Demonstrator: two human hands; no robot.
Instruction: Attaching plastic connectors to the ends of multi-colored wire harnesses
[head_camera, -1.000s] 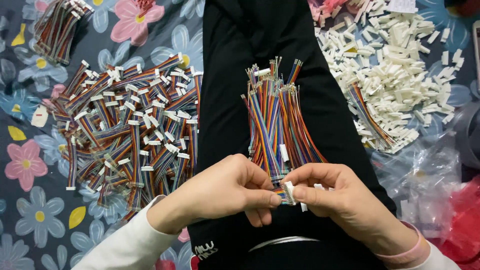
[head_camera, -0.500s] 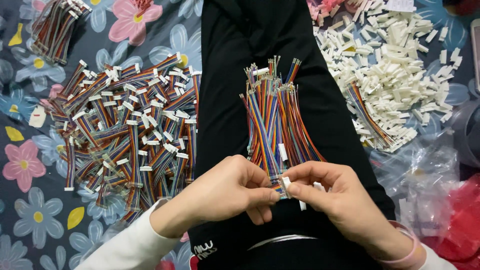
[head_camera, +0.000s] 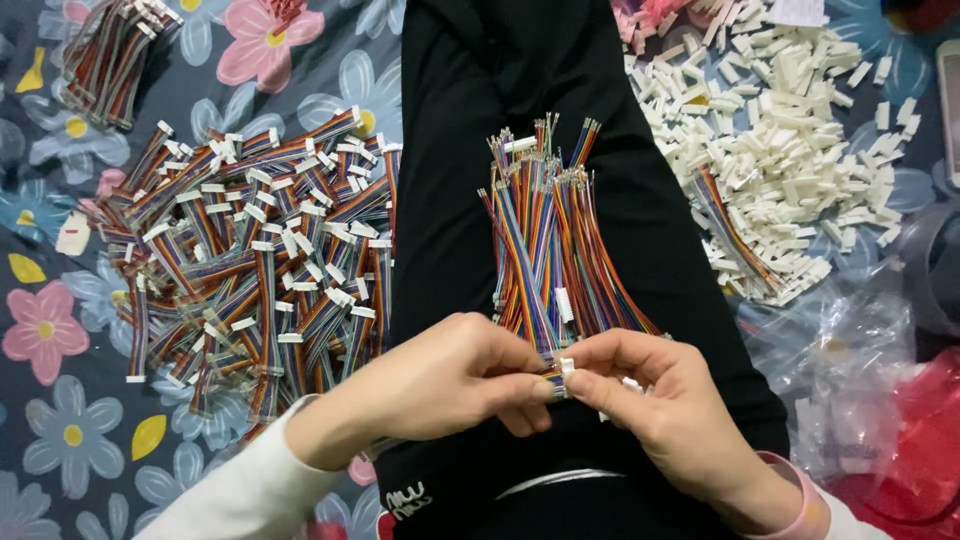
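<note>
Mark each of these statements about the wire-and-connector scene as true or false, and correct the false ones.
1. Both hands meet at a small white connector. True: the left hand and the right hand pinch the white connector between their fingertips.
2. The loose bundle of rainbow wires lies on the flowered cloth. False: the bundle of rainbow wires lies on the black fabric.
3. A heap of white connector housings lies at upper right. True: the heap of white housings is there.
4. The pile of finished wires with white ends lies to the right of the hands. False: the pile of finished wires lies to the left, on the flowered cloth.
</note>
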